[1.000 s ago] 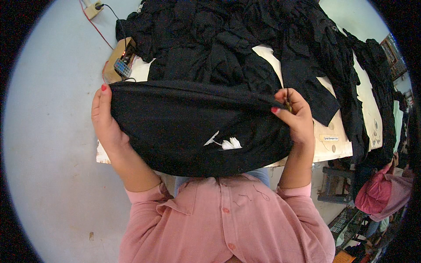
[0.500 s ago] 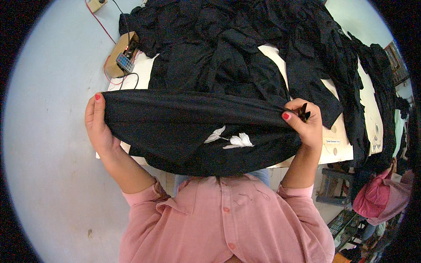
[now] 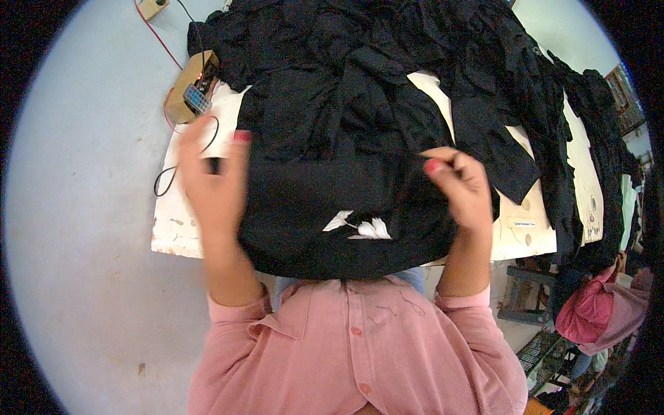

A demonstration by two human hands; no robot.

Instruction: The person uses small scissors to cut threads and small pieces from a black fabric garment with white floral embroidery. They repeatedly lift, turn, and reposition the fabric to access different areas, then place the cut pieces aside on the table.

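Observation:
A black cloth piece [image 3: 304, 200] with a white flower and leaf motif [image 3: 370, 227] hangs over the near table edge in front of me. My left hand [image 3: 216, 173] is at the cloth's left side, blurred, its thumb and fingers apart with no cloth gripped. A small dark patch shows between them, too smeared to name. By the cloth's upper right corner, my right hand [image 3: 465, 187] has its fingers curled in and thumb near the forefinger. What lies inside that grip is hidden.
Heaped black garments [image 3: 360, 41] cover the far table. Its pale top [image 3: 176, 225] shows at the left. A cardboard-coloured box [image 3: 183, 93] with wires and a small remote [image 3: 197, 100] stands at the back left. Another person in pink [image 3: 595, 308] is at the far right.
My left hand has let go of the cloth's left end and moved right. My right hand has moved slightly inward. The stretched cloth has slackened, and the black pointed tips at my right fingers no longer show.

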